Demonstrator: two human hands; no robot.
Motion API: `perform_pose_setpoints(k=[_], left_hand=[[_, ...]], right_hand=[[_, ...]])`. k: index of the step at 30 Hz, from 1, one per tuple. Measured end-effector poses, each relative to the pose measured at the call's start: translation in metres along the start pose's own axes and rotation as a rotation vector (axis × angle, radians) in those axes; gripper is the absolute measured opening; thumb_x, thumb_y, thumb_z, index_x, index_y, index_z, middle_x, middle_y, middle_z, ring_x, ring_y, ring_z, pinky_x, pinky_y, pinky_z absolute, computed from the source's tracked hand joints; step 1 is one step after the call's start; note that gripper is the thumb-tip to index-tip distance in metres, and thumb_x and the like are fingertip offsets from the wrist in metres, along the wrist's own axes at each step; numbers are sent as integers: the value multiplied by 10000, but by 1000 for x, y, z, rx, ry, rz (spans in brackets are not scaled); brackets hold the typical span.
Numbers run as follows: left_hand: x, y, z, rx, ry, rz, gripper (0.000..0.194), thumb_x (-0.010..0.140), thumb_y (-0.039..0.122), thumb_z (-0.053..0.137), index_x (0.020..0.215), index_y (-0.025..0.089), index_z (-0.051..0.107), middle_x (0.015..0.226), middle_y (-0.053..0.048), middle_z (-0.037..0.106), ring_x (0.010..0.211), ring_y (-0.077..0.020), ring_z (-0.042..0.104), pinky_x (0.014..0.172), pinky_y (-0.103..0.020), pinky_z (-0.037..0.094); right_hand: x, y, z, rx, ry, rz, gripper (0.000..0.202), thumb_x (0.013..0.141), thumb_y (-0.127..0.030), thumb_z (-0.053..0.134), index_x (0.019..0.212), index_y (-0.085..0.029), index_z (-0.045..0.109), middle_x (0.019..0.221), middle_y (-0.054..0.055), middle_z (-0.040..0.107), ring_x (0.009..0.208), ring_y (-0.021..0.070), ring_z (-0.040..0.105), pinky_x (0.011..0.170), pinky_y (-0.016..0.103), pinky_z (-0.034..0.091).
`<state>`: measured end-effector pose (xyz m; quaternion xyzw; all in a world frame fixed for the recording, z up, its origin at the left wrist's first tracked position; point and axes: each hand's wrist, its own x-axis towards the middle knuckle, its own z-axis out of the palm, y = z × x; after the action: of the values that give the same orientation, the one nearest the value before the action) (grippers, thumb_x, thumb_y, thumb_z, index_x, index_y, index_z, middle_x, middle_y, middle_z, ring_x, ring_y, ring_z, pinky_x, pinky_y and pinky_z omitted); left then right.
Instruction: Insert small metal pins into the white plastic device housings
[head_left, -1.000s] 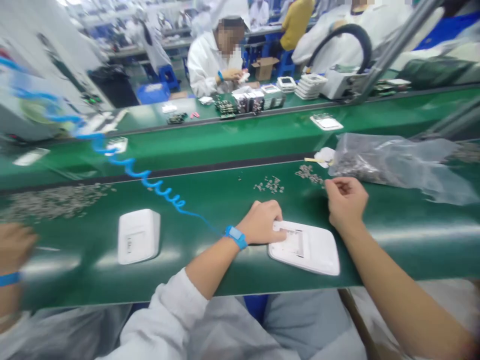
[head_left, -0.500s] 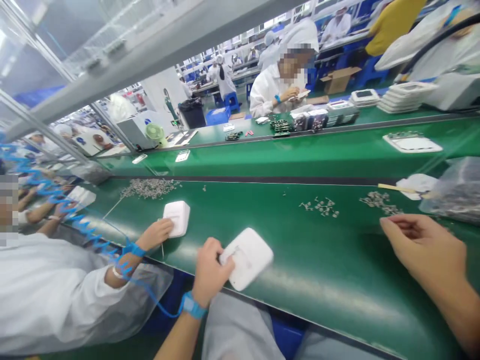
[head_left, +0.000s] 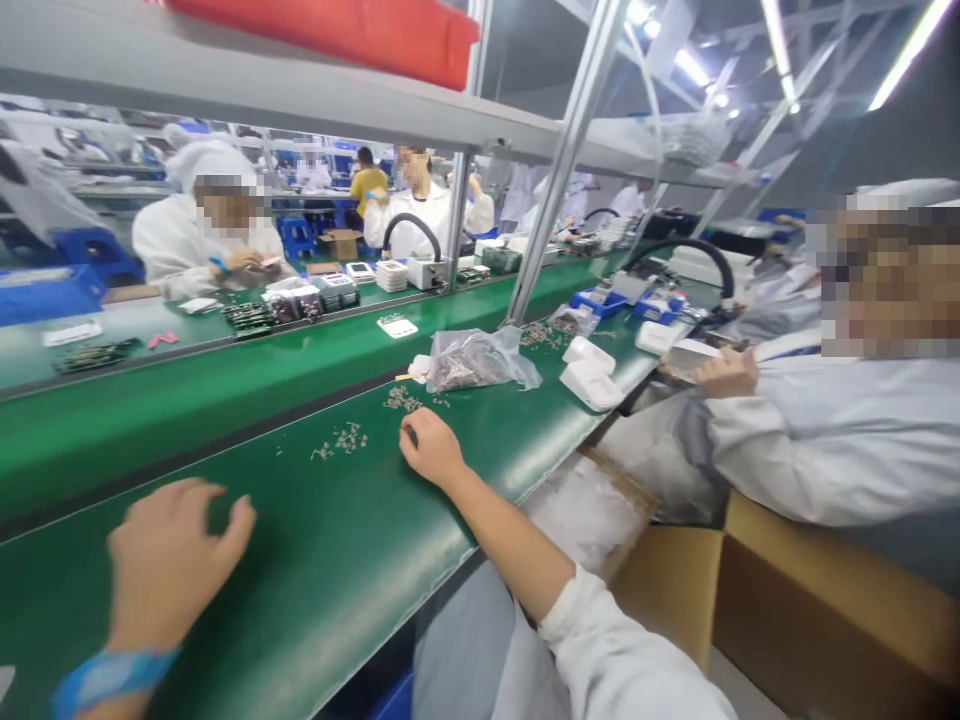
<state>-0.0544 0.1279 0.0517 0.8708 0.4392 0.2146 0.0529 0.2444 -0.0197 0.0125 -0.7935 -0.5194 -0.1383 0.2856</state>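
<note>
"How did the worktop look?"

"Smooth and glossy, with a pale sheen lying across the green surface."

"And the small parts?"

"Metallic-looking and greyish; their finish was too small to make out."

"What about the bag?"

"Thin, clear plastic, wrinkled and rather shiny."

"The white housings?"

"Hard plastic, it seemed, with smooth faces."

"Was the slanted post metal?"

"It looked so: silvery, unpainted, dully reflective."

"The red bin?"

"Smooth plastic."

"And the box?"

"Brown cardboard, matt all over."

"The person's right sleeve?"

"White cloth, matt, softly creased."
</note>
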Motion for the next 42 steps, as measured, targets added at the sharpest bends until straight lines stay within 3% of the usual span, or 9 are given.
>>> perform_pose_setpoints(k=[5, 10, 14, 20, 26, 30, 33, 36, 42], left_hand=[[49, 29, 62, 217, 31, 189, 514, 898, 427, 396, 1249, 85, 550, 1338, -215, 486, 1170, -388, 452, 916, -515, 431], [47, 20, 64, 201, -29, 115, 591, 923, 480, 363, 1332, 69, 477, 1342, -225, 422, 1196, -407, 412, 942, -535, 408], [46, 20, 62, 192, -36, 142, 538, 917, 439, 384, 1304, 86, 506, 1311, -213, 449, 1158, -377, 431, 940, -522, 401], [43, 23, 61, 156, -44, 129, 514, 912, 404, 418, 1301, 85, 519, 1296, -217, 476, 1163, -367, 424, 939, -510, 391], [40, 25, 56, 115, -55, 133, 488, 909, 407, 437, 1281, 101, 514, 1287, -194, 508, 1150, -354, 437, 934, -484, 390], [35, 22, 46, -102, -51, 290, 296, 905, 393, 464, 1104, 191, 550, 1175, -124, 586, 1134, -286, 485, 954, -422, 384], [29, 22, 36, -230, -156, 485, 198, 869, 417, 507, 836, 225, 467, 920, -70, 577, 923, -234, 505, 860, -382, 397], [25, 26, 29, -307, -278, 621, 367, 786, 454, 582, 718, 238, 292, 763, -20, 460, 744, -195, 402, 727, -354, 362], [34, 27, 20, -471, -608, 682, 396, 758, 460, 575, 702, 224, 261, 746, 9, 406, 723, -168, 340, 720, -331, 327]], right_hand=[[7, 70, -51, -209, 90, 282, 251, 908, -297, 504, 1072, -151, 627, 1226, 196, 592, 1181, 327, 485, 1023, 469, 344], [-2, 156, -109, -392, 180, 682, 506, 884, -314, 503, 1297, -21, 496, 1448, 353, 342, 1320, 450, 334, 1016, 597, 251], [-9, 176, -113, -494, 206, 904, 776, 859, -475, 541, 1408, 36, 346, 1450, 450, 227, 1249, 534, 383, 944, 655, 249], [-31, 137, -89, -658, 126, 672, 689, 910, -484, 474, 1403, -14, 364, 1422, 378, 313, 1057, 445, 561, 847, 547, 362], [-56, -5, -64, -458, -17, 268, 493, 896, -498, 528, 1209, -118, 523, 1339, 260, 460, 893, 312, 620, 701, 384, 429], [-31, -77, -55, -138, -138, 60, 358, 880, -512, 584, 1051, -197, 589, 1214, 149, 569, 587, 150, 542, 545, 308, 364], [9, -63, -45, 9, -118, -13, 154, 962, -328, 504, 922, -232, 617, 922, 53, 627, 743, 189, 598, 634, 294, 416], [36, -12, -29, -37, -70, 69, 174, 950, -181, 488, 1006, -197, 652, 1052, 99, 625, 980, 231, 598, 801, 315, 461], [27, 47, -8, -119, -85, 133, 234, 971, -217, 469, 1096, -154, 656, 1089, 140, 602, 1022, 264, 554, 893, 368, 451]])
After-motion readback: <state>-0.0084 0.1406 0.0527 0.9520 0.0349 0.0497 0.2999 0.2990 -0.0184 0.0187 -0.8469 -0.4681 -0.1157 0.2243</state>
